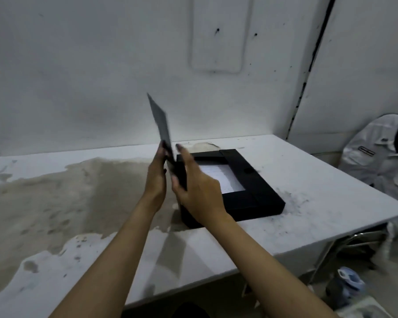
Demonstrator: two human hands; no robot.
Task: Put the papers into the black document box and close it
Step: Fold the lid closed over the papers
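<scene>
Head view, read left to right. I see a white table (pixel 308 171) whose left half carries a large tan patch of worn surface (pixel 56 198). Toward the middle, my left hand (pixel 155 177) grips the raised lid (pixel 161 125) of the black document box (pixel 257 203): the fingers curl round the lid's lower edge from the left side, thumb toward me, closed on the panel. The lid stands nearly upright, tilted slightly left, and is blurred. Just right of it, my right hand (pixel 200 191) lies against the lid's other face, with fingers (pixel 184 154) stretched out and up, flat along the panel rather than curled; I cannot tell whether the thumb pinches the lid or only touches it. The two hands stand on either side of the lid, close together.

To the right of the hands the box body lies flat on the table, about mid-depth, its black frame open at the top. The papers (pixel 223 177) lie inside it, white, filling the tray. Far right, beyond the table edge, a pale grey garment (pixel 376 161) is draped over something, and lower right, on the floor, sits a blurred blue-and-white object (pixel 348 276).
</scene>
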